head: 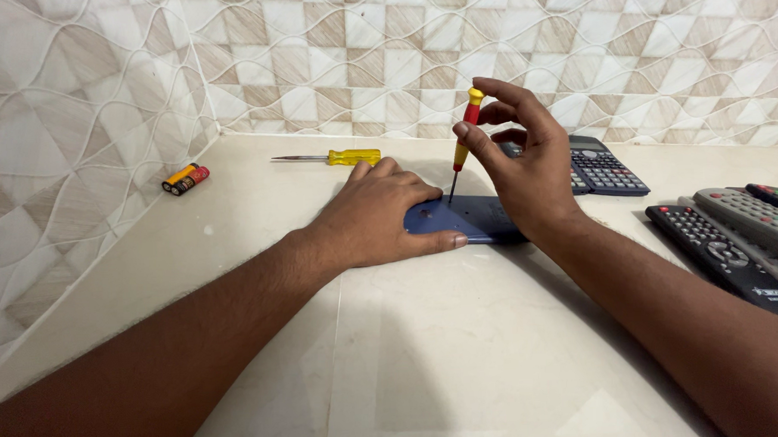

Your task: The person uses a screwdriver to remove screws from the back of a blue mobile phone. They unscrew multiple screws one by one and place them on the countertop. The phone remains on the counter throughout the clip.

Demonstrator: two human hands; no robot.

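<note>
A flat dark blue device [479, 217] lies face down on the pale counter. My left hand [380, 212] presses on its left end, thumb along the near edge. My right hand [525, 166] holds a small red and yellow screwdriver [464, 138] upright between thumb and fingers. The tip of the screwdriver touches the blue device's back. The right part of the device is hidden under my right hand.
A yellow-handled screwdriver [335, 157] lies at the back by the tiled wall. Two small batteries [185, 179] rest at the left wall. A dark calculator [603, 170] sits behind my right hand. Three remote controls [735, 249] lie at the right edge.
</note>
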